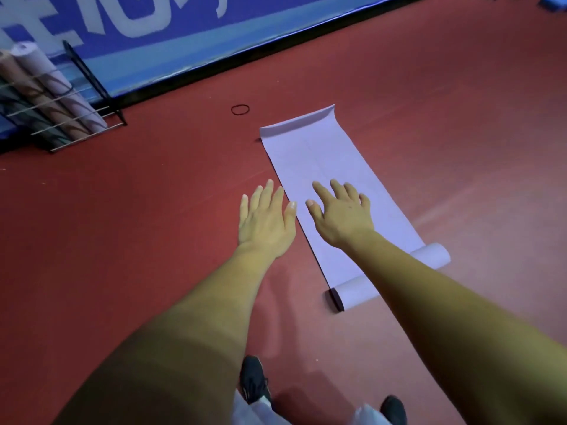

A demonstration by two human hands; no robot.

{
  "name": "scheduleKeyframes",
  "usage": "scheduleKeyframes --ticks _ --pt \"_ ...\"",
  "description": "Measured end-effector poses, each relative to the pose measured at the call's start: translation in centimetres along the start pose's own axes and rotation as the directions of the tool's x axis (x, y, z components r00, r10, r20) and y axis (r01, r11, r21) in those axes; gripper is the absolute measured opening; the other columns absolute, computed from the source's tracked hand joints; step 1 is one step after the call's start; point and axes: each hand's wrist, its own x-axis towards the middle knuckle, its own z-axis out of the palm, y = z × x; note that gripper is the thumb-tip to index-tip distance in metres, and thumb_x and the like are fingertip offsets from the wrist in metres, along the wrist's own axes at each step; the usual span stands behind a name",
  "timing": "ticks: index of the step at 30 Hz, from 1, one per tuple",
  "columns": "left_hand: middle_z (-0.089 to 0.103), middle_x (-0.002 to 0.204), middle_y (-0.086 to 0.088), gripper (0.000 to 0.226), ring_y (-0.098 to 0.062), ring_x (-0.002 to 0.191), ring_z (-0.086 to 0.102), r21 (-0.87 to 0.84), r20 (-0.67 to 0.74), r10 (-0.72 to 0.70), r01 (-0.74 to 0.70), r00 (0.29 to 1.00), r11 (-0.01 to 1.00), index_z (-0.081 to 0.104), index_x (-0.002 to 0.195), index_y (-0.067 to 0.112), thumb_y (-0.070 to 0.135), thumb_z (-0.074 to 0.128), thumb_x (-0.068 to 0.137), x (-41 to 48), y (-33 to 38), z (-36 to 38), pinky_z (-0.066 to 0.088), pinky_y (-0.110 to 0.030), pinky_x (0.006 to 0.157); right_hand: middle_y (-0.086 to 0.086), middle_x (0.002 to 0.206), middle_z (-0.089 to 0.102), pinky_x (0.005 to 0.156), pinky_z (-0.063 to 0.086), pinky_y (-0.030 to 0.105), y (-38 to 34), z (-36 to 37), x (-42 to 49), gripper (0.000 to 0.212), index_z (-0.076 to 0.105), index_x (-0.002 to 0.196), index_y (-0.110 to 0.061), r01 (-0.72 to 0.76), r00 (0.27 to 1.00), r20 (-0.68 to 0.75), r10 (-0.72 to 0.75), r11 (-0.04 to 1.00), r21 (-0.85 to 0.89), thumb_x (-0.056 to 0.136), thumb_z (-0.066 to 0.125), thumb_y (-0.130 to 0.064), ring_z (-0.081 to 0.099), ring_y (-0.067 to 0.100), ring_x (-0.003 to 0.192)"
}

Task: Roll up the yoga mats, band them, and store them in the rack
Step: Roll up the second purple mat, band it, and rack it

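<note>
Mat roll half-hidden behind right forearm

the left hand and right hand are bare, with both forearms uncovered down to the frame's lower edge. at bottom centre are black shoes, with white legwear fabric beside them.

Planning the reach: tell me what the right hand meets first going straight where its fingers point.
The right hand points along the purple yoga mat, so it would probably meet the mat's curled far end first; its height above the mat is unclear.
</note>
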Motion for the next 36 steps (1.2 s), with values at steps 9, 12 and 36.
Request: scheduleKeyframes --ticks 9,12,36 --pt "0.01 0.169 0.002 0.056 -0.018 0.155 0.006 -0.047 0.001 -0.07 0.07 0.998 0.996 0.025 0.159 0.021 0.044 0.022 0.108 -2.7 15.5 10.1 -0.004 -0.042 0.125 0.004 0.17 0.013 0.123 0.005 0.053 17.2 0.1 -3.3 0.059 0.015 0.162 -0.035 0.083 0.995 0.052 -0.081 0.995 -0.05 0.107 0.019 -0.056 0.006 0.03 0.155" --pt "0.011 0.169 0.002 0.056 -0.019 0.155 0.007 -0.03 0.034 -0.093 0.094 0.995 0.995 0.026 0.158 0.021 0.044 0.023 0.108 -3.2 18.1 12.4 -0.004 -0.041 0.125 0.005 0.17 0.014 0.124 0.002 0.052 20.7 0.5 -3.3 0.059 0.015 0.162 -0.033 0.092 0.993 0.085 -0.087 0.995 -0.047 0.107 0.019 -0.055 0.006 0.029 0.156" --pt "0.014 0.168 0.004 0.054 -0.017 0.154 0.009 -0.043 0.107 -0.337 0.343 0.935 0.938 0.028 0.158 0.023 0.044 0.025 0.108 1.9 32.6 32.0 -0.002 -0.041 0.125 0.004 0.171 0.01 0.124 -0.002 0.052 43.3 6.5 5.3 0.059 0.012 0.163 -0.034 0.294 0.91 0.338 -0.24 0.949 -0.117 0.107 0.018 -0.055 0.002 0.029 0.157"
